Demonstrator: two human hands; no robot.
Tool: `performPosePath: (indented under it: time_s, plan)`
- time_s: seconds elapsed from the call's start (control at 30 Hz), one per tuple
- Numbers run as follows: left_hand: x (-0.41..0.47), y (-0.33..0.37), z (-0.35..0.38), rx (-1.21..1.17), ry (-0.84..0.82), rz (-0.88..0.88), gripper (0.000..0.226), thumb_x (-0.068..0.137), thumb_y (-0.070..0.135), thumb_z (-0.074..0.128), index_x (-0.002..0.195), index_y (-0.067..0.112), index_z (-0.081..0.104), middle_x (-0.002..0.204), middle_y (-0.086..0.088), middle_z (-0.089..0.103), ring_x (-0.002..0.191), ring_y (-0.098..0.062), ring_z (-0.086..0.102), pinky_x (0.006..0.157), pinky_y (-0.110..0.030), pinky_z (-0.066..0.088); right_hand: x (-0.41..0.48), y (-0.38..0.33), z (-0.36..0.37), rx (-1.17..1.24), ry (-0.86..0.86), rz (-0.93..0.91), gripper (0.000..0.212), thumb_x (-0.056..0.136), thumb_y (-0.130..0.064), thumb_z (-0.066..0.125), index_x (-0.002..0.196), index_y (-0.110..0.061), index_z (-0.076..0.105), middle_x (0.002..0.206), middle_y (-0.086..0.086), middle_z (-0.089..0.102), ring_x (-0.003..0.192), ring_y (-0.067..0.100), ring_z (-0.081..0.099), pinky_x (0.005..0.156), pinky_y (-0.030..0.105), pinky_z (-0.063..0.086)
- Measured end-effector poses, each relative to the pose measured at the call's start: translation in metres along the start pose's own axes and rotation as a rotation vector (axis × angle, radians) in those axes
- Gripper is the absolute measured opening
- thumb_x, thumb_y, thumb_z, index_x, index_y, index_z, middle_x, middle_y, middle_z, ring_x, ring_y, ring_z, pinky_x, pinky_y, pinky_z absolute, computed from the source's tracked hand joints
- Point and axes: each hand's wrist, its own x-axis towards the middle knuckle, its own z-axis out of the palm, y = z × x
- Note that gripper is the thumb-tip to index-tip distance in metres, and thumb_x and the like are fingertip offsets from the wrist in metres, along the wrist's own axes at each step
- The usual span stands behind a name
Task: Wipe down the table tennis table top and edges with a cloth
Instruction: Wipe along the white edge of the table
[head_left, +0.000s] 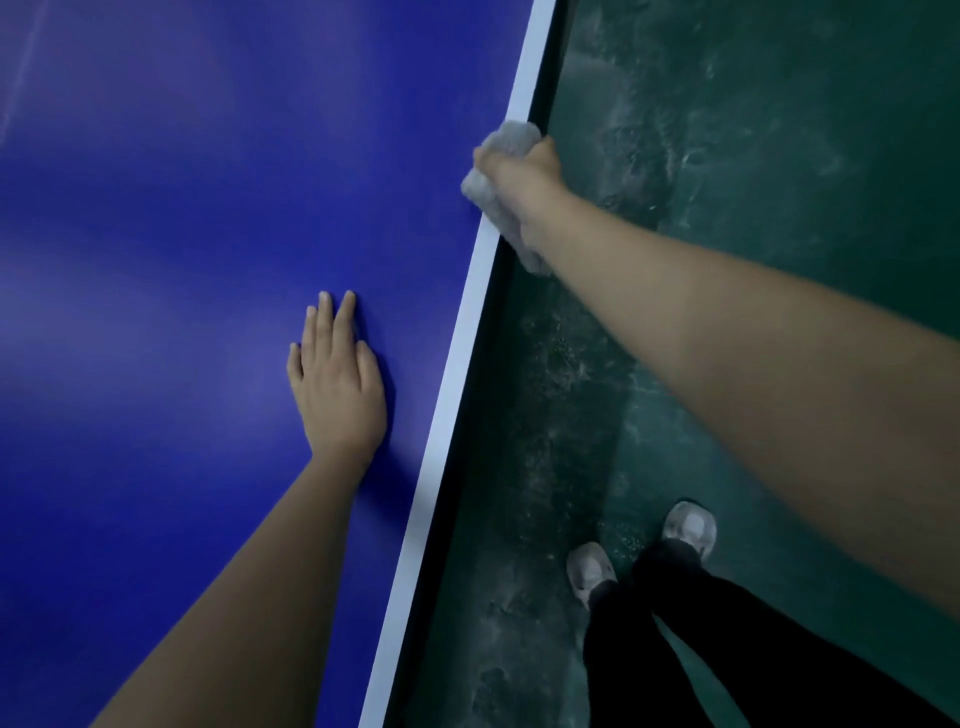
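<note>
The right grip (524, 174) is clenched round a bunched grey cloth (511, 137), which is pressed onto the right edge of the table (156, 234), over the white border line (457, 364). It seems to be folded down over the rim, though how far it wraps below cannot be told. The step in hand is judged to be the wiping of this edge. It would be done well if the cloth were wrapped over both the line and the vertical face, so that both are cleaned in one pass, and if it were drawn along the edge in long, even strokes rather than short dabs. Steady pressure is called for, and the loose tail of cloth under the wrist is best gathered in so that it is not dragged. The left grip (337, 384) is released, laid flat with straight fingers on the blue top just inside the same edge, nearer the body; weight can be borne there for balance. Beyond the edge, green floor (753, 156) and two pale shoes (589, 569) are seen.
</note>
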Motion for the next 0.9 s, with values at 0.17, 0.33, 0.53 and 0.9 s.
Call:
performPosePath:
  time_s: [0.17, 0.33, 0.53, 0.9]
  plan:
    - [-0.001, 0.000, -0.002, 0.000, -0.019, 0.002, 0.049, 0.097, 0.015, 0.028, 0.146, 0.021, 0.030, 0.155, -0.001, 0.021, 0.143, -0.015, 0.015, 0.115, -0.036, 0.006, -0.065, 0.058, 0.022, 0.146, 0.076, -0.054, 0.058, 0.084, -0.016, 0.069, 0.132, -0.014, 0.036, 0.115, 0.005, 0.056, 0.105, 0.024, 0.059, 0.099, 0.043, 0.045]
    - [-0.001, 0.002, -0.004, 0.005, -0.047, -0.009, 0.055, 0.091, 0.026, 0.020, 0.146, 0.023, 0.029, 0.155, 0.001, 0.021, 0.144, -0.012, 0.014, 0.116, -0.035, 0.005, -0.151, 0.135, 0.040, 0.185, -0.015, 0.166, 0.082, 0.083, -0.028, 0.071, 0.148, -0.026, 0.020, 0.138, 0.003, 0.047, 0.122, 0.019, 0.051, 0.105, 0.036, 0.041]
    - [0.001, 0.002, -0.004, 0.008, -0.053, -0.020, 0.056, 0.091, 0.027, 0.018, 0.145, 0.022, 0.030, 0.154, 0.002, 0.022, 0.141, -0.008, 0.014, 0.116, -0.035, 0.006, -0.084, 0.086, 0.034, 0.127, 0.077, 0.043, 0.088, 0.080, -0.029, 0.073, 0.149, -0.024, 0.018, 0.143, 0.002, 0.044, 0.128, 0.021, 0.047, 0.107, 0.042, 0.039]
    - [0.006, 0.009, -0.006, 0.024, -0.039, -0.048, 0.055, 0.088, 0.024, 0.024, 0.135, 0.008, 0.047, 0.143, -0.012, 0.043, 0.133, -0.028, 0.037, 0.108, -0.050, 0.025, 0.092, -0.091, -0.012, 0.108, 0.187, -0.118, 0.046, 0.083, -0.021, 0.071, 0.123, -0.012, 0.049, 0.109, 0.000, 0.060, 0.095, 0.016, 0.060, 0.092, 0.033, 0.051]
